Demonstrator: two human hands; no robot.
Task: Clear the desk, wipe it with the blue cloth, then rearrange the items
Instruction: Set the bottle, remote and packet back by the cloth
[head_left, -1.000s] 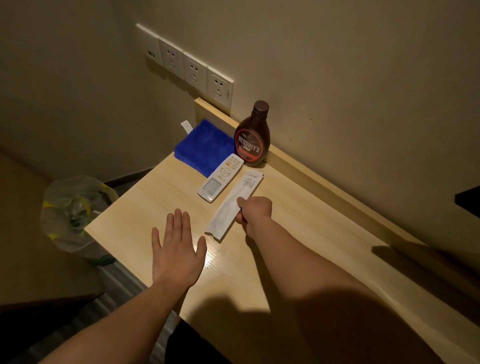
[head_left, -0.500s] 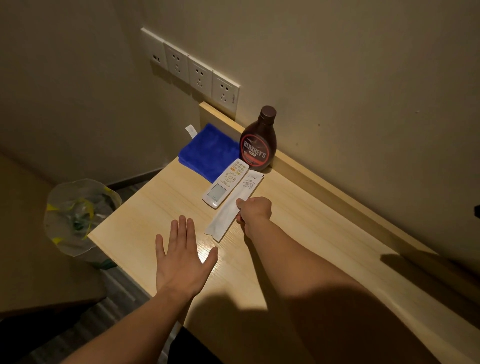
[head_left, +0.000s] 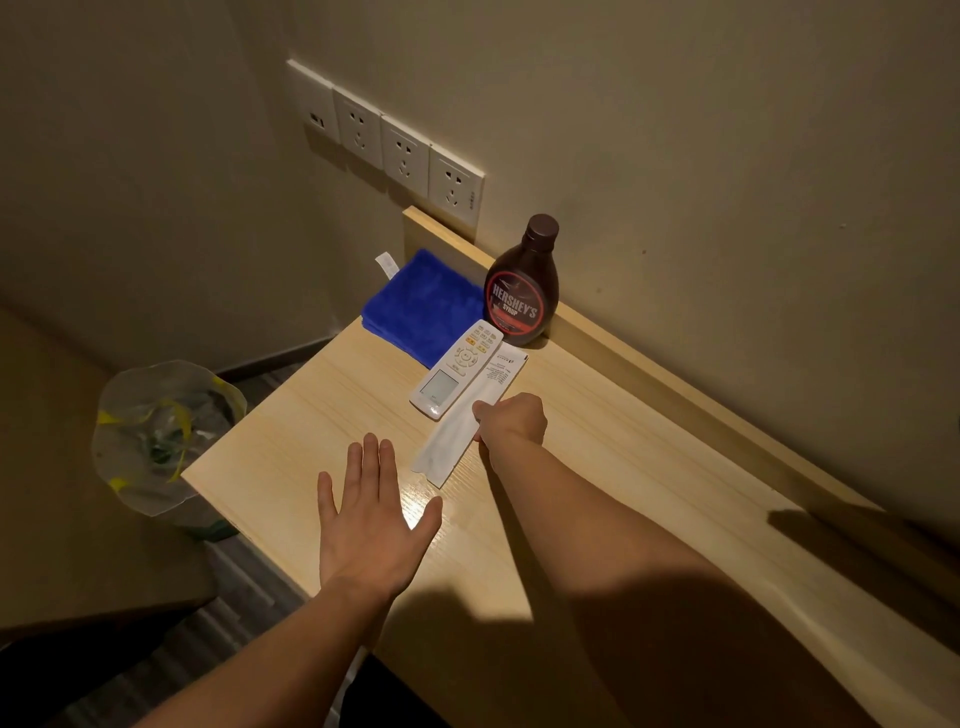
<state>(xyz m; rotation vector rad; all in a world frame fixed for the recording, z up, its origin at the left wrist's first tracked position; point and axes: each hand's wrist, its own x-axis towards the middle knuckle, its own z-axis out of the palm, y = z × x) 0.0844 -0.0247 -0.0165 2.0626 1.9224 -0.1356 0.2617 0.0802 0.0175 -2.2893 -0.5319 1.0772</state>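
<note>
Hands: right hand (head_left: 511, 420) closed, pinching the edge of a white packet (head_left: 470, 415) lying flat on the counter (head_left: 623, 441); left hand (head_left: 375, 519) open, palm down, fingers spread, on the counter near its front edge. Remote (head_left: 457, 369) lies just beside the packet. Blue cloth (head_left: 426, 306), folded, sits at the far corner, touching the remote. Syrup bottle (head_left: 522, 291) stands upright beside the cloth. Bin (head_left: 161, 436) on the floor, left.

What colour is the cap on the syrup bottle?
Dark brown, like the syrup bottle itself. The cap shows in the head view.
</note>
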